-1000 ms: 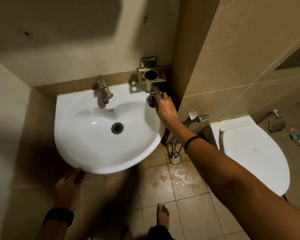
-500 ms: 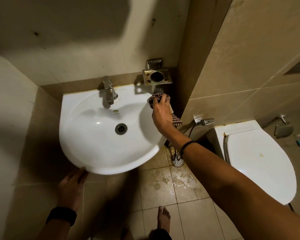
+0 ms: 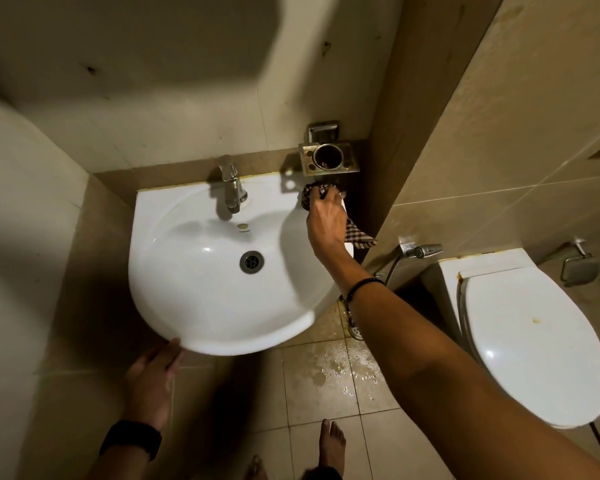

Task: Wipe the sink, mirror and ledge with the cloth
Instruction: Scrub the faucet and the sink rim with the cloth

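Pressing the cloth point(image 3: 355, 233) at the sink's point(image 3: 187, 271) two o'clock rim, the right hand point(image 3: 326, 223) grips it with curled fingers. The left hand point(image 3: 153, 379), fingers loosely together, rests at seven o'clock.

The right hand point(image 3: 326, 223) is pressing a checked cloth point(image 3: 355, 233) onto the back right corner of the white sink point(image 3: 187, 271), just below the metal holder point(image 3: 328, 159) on the wall. One end of the cloth is hanging off the rim. The left hand point(image 3: 153, 379) is touching the sink's front edge from below, fingers point(image 3: 168, 351) loose. The tap point(image 3: 231, 188) is standing at the back, the toilet point(image 3: 527, 341) to the right.
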